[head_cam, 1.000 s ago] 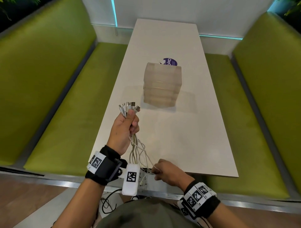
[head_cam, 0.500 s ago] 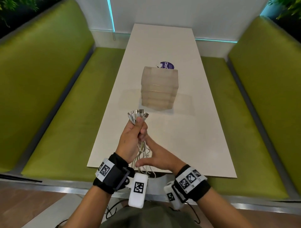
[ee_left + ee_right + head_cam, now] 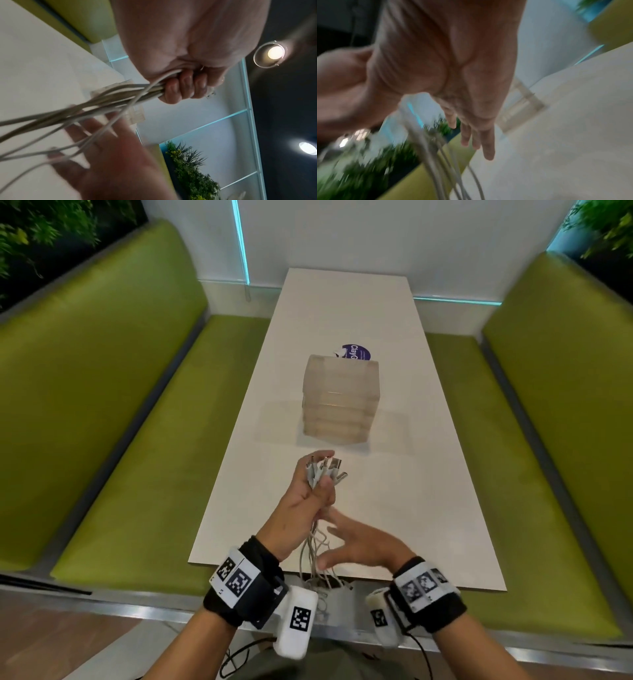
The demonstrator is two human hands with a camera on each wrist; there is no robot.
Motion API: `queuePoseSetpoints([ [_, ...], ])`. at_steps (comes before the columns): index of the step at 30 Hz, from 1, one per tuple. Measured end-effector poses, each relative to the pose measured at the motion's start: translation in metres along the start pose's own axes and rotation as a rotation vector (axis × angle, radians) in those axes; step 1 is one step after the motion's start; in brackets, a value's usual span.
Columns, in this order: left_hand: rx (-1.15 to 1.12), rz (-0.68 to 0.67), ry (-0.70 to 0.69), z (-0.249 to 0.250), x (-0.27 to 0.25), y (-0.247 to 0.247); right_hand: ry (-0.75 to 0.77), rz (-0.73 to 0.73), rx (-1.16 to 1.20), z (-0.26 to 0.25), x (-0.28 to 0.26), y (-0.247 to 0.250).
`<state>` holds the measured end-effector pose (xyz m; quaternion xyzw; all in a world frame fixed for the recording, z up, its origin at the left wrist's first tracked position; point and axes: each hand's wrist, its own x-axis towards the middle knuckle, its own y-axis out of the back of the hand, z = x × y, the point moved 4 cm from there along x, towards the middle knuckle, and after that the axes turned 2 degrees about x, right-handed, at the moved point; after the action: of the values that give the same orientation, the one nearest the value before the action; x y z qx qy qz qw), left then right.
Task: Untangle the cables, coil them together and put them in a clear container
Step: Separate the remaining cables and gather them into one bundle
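My left hand grips a bundle of white cables just below their plugs, which stick up out of the fist above the near part of the white table. In the left wrist view the fingers curl round the cables. The loose strands hang down past the table's near edge. My right hand is beside them with straight, spread fingers, and strands run past its palm. A stack of clear containers stands mid-table, beyond both hands.
A purple round sticker lies behind the containers. Green upholstered benches flank the table on both sides. A white wall with teal light strips closes the far end. Dark wires hang below my wrists.
My left hand carried the plug ends forward, nearer the containers. My right hand let go at the table edge, rose and opened beside the hanging strands.
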<state>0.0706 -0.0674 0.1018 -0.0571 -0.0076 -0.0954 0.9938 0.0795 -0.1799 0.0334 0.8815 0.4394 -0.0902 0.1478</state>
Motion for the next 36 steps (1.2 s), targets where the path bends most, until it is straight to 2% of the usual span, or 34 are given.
queuePoseSetpoints([
  [2, 0.020, -0.025, -0.014, 0.001, 0.000, 0.000, 0.116, 0.056, 0.234, -0.025, -0.015, 0.016],
  [4, -0.037, -0.031, 0.006, -0.004, 0.003, -0.003, 0.171, 0.162, 0.331, -0.046, -0.021, 0.022],
  [9, -0.128, 0.055, 0.026, -0.010, 0.011, -0.012, 0.277, 0.516, 0.352, -0.066, -0.009, 0.015],
  [12, -0.137, 0.093, 0.013, -0.008, 0.013, -0.013, 0.314, 0.599, 0.344, -0.064, -0.005, 0.013],
  [16, -0.258, 0.122, 0.016, -0.012, 0.017, -0.011, 0.306, 0.676, 0.194, -0.065, -0.003, 0.012],
  [19, -0.242, 0.125, 0.017, -0.027, 0.016, 0.000, 0.269, 0.678, 0.142, -0.063, 0.003, 0.018],
  [22, -0.119, 0.122, 0.070, -0.041, 0.016, 0.009, 0.230, 0.609, 0.197, -0.063, 0.009, 0.024],
  [25, -0.021, 0.045, 0.101, -0.046, 0.010, 0.008, 0.217, 0.545, 0.281, -0.064, 0.006, 0.027],
  [30, 0.102, -0.133, 0.152, -0.044, 0.004, 0.000, 0.266, 0.513, 0.258, -0.069, -0.004, 0.039],
  [33, 0.174, -0.213, 0.129, -0.045, 0.004, 0.001, 0.235, 0.455, 0.280, -0.070, -0.010, 0.041],
  [36, 0.238, -0.262, 0.135, -0.051, 0.002, 0.001, 0.268, 0.370, 0.448, -0.075, -0.013, 0.035],
])
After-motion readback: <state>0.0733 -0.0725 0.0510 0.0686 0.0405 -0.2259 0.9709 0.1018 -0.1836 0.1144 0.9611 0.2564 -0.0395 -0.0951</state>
